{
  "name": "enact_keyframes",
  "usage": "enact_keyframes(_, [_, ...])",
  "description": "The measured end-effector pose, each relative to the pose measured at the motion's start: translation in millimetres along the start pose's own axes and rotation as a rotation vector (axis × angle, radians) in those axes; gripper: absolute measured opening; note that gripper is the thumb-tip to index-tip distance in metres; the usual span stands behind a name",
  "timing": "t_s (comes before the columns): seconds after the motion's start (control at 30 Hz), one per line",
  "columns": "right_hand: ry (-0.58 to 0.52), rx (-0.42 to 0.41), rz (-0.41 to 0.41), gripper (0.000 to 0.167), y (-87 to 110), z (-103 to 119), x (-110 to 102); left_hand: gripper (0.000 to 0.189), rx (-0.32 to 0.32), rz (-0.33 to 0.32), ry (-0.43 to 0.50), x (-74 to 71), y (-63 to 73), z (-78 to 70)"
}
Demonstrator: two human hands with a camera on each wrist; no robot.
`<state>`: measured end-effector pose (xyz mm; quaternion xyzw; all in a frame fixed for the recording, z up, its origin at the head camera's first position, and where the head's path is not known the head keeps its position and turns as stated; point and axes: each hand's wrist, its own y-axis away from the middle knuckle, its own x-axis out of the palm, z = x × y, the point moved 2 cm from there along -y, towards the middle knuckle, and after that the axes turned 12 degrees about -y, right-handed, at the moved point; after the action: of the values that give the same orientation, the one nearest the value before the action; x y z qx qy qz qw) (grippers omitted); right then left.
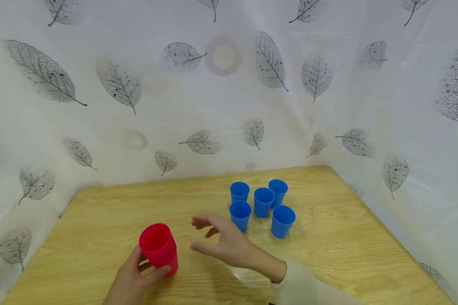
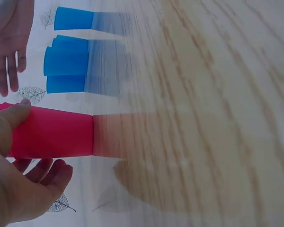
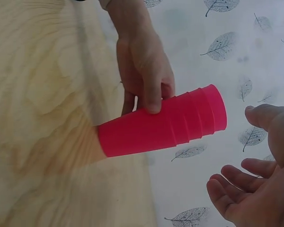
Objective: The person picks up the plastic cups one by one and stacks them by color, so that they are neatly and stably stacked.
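The table (image 1: pixel 110 212) fills the lower frame. At lower centre, the right hand (image 1: pixel 226 240) — thumb and fingers apart, grasping nothing — is near the red stack (image 1: pixel 164 253). The left hand (image 1: pixel 131 277), lower left, grips that stack below its stepped rims — thumb one side, fingers opposite. Five blue cups (image 1: pixel 263 205) stand right of centre.

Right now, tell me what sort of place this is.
Probably an improvised tabletop work area, though the wider room is hidden. A wood-grain table has leaf-print sheeting behind and beside it, with blue cups and stacked red cups on top.
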<state>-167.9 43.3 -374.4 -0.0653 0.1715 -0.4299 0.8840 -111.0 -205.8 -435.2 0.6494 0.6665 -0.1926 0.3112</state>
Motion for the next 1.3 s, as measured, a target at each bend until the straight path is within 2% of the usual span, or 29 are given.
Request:
enact_keyframes(0.2, [-0.011, 0.063, 0.019, 0.051, 27.7, -17, -12, 0.078, -0.02, 0.0, 0.009, 0.1, -3.9, -2.0])
enact_keyframes(0.47, [0.02, 0.067, -0.004, 0.053, 58.2, -29, -26, 0.073, 0.021, -0.027, 0.019, -0.9, -10.7, -6.3])
enact_keyframes(0.73, [0.045, 0.066, -0.036, 0.05, 84.0, -40, -40, 0.071, 0.05, -0.041, 0.029, -0.7, -24.9, -9.2])
enact_keyframes(0.87, [0.052, 0.083, -0.06, 0.051, 98.4, -43, -46, 0.07, 0.041, -0.053, 0.001, -1.2, -32.8, -8.1])
enact_keyframes(1.17, [0.053, 0.182, -0.141, 0.047, 127.7, -45, -70, 0.069, 0.096, -0.099, -0.055, -10.6, -54.5, -4.9])
enact_keyframes(1.3, [0.071, 0.21, -0.205, 0.047, 136.2, -45, -83, 0.067, 0.114, -0.133, -0.045, -16.2, -64.9, -1.3])
